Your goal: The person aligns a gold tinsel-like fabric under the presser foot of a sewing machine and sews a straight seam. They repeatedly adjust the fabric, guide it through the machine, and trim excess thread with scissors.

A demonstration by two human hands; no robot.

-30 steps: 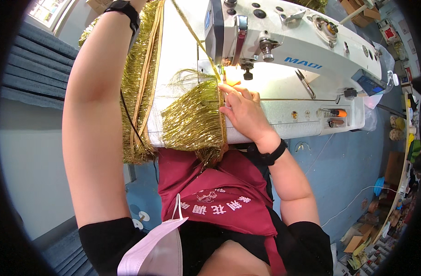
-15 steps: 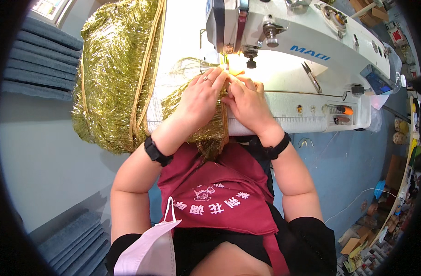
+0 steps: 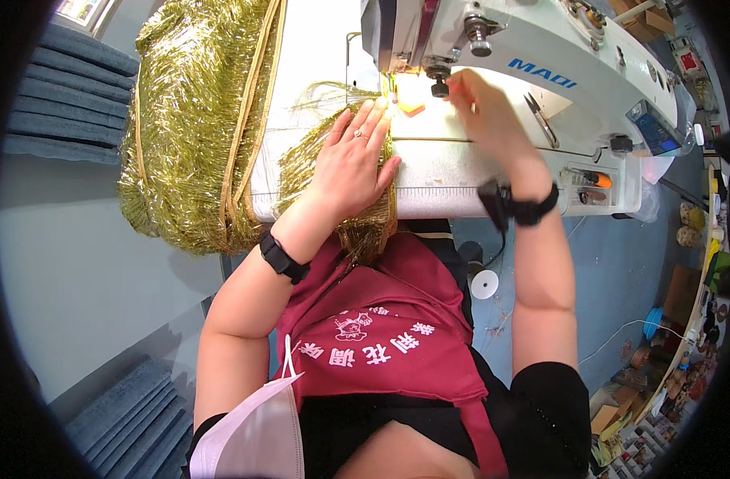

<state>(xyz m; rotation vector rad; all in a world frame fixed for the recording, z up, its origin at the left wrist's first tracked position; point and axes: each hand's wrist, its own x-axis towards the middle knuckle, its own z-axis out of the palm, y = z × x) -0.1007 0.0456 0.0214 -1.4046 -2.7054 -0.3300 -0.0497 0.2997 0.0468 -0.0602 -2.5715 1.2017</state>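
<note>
My left hand (image 3: 354,160) lies flat with its fingers stretched out on a strip of gold tinsel fringe (image 3: 299,166). Its fingertips are close to the needle area of a white sewing machine (image 3: 501,48). The fringe's banded edge runs along the right of this hand, and its loose end hangs over the front of the machine bed. Raised to the right of the needle area, my right hand (image 3: 497,120) is smeared by motion. Its fingertips are beside a black knob (image 3: 439,88) under the machine head; contact cannot be made out.
A big heap of gold tinsel fringe (image 3: 185,120) lies to the left. Tweezers (image 3: 541,120) rest on the machine bed, right of my right hand. A recessed tray (image 3: 576,177) holds an orange-handled tool (image 3: 596,179). Folded blue-grey cloths (image 3: 74,96) are stacked at far left.
My right hand has left the fringe beside the left hand and moved right and up toward the machine head. The left hand has flattened over the fringe, its fingers more spread.
</note>
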